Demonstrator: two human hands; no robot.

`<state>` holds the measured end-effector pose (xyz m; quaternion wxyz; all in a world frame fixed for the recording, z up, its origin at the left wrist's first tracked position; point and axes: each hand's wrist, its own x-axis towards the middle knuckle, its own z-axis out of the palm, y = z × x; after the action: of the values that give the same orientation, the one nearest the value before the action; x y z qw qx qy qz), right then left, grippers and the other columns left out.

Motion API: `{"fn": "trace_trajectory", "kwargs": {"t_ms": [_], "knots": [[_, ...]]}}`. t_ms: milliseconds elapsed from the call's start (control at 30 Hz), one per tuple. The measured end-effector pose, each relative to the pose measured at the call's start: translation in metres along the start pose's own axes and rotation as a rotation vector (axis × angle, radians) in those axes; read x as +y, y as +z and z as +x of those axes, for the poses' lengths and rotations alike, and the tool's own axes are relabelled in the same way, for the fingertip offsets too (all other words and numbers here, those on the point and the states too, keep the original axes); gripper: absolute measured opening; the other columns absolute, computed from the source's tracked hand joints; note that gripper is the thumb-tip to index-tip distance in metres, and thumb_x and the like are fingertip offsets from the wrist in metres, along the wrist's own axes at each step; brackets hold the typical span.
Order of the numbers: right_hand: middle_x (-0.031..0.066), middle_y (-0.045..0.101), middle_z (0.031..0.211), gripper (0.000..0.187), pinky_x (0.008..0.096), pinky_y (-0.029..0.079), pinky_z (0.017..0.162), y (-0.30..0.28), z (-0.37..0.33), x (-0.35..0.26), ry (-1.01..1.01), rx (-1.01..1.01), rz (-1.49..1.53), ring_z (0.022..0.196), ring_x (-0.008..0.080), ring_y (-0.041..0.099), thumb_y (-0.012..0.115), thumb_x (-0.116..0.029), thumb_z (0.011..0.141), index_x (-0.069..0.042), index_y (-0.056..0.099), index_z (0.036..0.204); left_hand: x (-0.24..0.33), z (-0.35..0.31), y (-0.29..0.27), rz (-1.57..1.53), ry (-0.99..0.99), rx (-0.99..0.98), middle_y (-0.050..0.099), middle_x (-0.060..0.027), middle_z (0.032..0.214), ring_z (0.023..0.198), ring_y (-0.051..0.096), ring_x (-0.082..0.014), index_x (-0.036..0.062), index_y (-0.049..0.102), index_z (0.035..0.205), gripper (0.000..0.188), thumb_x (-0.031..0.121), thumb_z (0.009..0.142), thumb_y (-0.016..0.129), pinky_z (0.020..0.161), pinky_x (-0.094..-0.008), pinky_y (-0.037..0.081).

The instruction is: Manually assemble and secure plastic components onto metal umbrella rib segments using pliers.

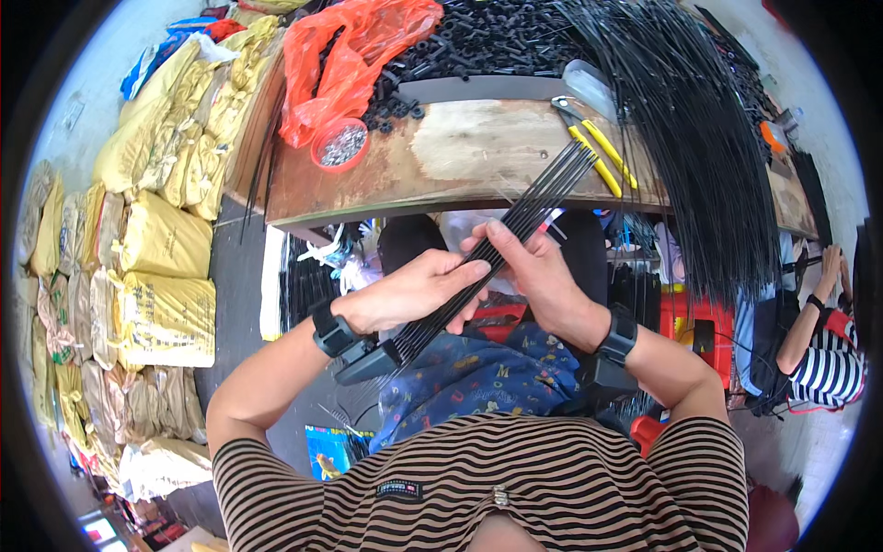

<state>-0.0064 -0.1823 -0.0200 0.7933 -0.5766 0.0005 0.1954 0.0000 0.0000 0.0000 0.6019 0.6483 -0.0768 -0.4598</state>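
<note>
A bundle of thin black cables slants across in front of my body, held in both hands. My left hand is closed round its lower middle, thumb lying along the top. Just above it, my right hand grips the same bundle, thumb pressed on the cables. The upper ends reach over the near edge of the wooden workbench, by yellow-handled cutters. Toward my lap run the lower ends, partly behind my left wrist. Some fingers of both hands are hidden behind the bundle.
On the bench stands a red bowl of small silvery metal pieces, beside a red plastic bag. Many black fittings are heaped behind. Long black cables hang over the right side. Yellow sacks are stacked left; another person works right.
</note>
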Motion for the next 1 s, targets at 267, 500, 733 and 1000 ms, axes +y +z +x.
{"fn": "trace_trajectory", "kwargs": {"t_ms": [267,500,733,1000], "knots": [[-0.0044,0.066,0.084,0.036,0.0206,0.04,0.061,-0.019,0.028,-0.113,-0.524,-0.003,-0.575,0.073,0.0036,0.057,0.046,-0.038,0.097,-0.01,0.069,0.094,0.068,-0.032,-0.049,0.224,0.451,0.229,0.066,-0.0076,0.097,0.087,0.063,-0.0115,-0.0017,0.058,0.111,0.056,0.05,0.095,0.047,0.078,-0.026,0.05],[0.0061,0.068,0.104,0.033,0.0186,0.041,0.065,-0.028,0.032,-0.152,-0.592,0.062,-0.245,0.062,0.0044,0.044,0.05,-0.031,0.097,-0.004,0.062,0.11,0.128,-0.112,-0.058,0.5,0.583,0.585,0.062,-0.0207,0.11,0.104,0.06,-0.0244,-0.0077,0.055,0.115,0.067,0.054,0.097,0.036,0.094,-0.0341,0.048],[0.0017,0.065,0.098,0.031,0.017,0.038,0.06,-0.049,0.04,-0.181,-0.67,0.068,-0.268,0.066,0.0032,0.046,0.051,-0.029,0.097,-0.004,0.061,0.112,0.12,-0.132,-0.082,0.493,0.46,0.685,0.063,-0.0189,0.107,0.1,0.062,-0.0229,-0.0063,0.056,0.115,0.058,0.046,0.099,0.037,0.091,-0.0321,0.05],[0.0025,0.064,0.09,0.032,0.0186,0.041,0.063,0.01,0.023,-0.167,-0.819,0.017,-0.535,0.072,0.0034,0.052,0.047,-0.028,0.099,-0.003,0.062,0.112,0.206,-0.15,-0.084,0.348,0.877,0.896,0.063,-0.0194,0.106,0.1,0.064,-0.0252,-0.0035,0.052,0.116,0.042,0.029,0.103,0.029,0.089,-0.038,0.053]]}}
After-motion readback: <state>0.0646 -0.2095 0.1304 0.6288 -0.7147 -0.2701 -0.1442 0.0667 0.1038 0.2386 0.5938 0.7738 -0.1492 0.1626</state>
